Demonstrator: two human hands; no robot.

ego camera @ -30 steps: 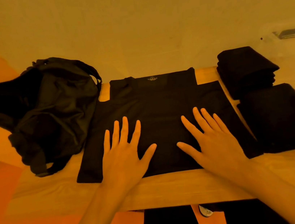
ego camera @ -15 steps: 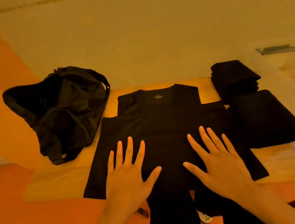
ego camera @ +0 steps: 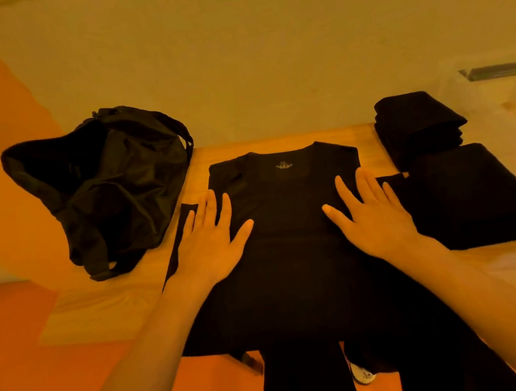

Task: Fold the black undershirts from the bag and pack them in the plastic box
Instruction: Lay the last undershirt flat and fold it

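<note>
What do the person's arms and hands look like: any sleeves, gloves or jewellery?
The left hand and right hand are bare: no gloves, rings or watch show. No sleeve reaches into view on either arm.

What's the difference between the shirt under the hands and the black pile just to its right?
The shirt lies spread out flat, its neckline and label showing; the pile is folded into a thick, compact block. The left hand and right hand press flat on the shirt; nothing touches the pile. Both are plain black cloth.
</note>
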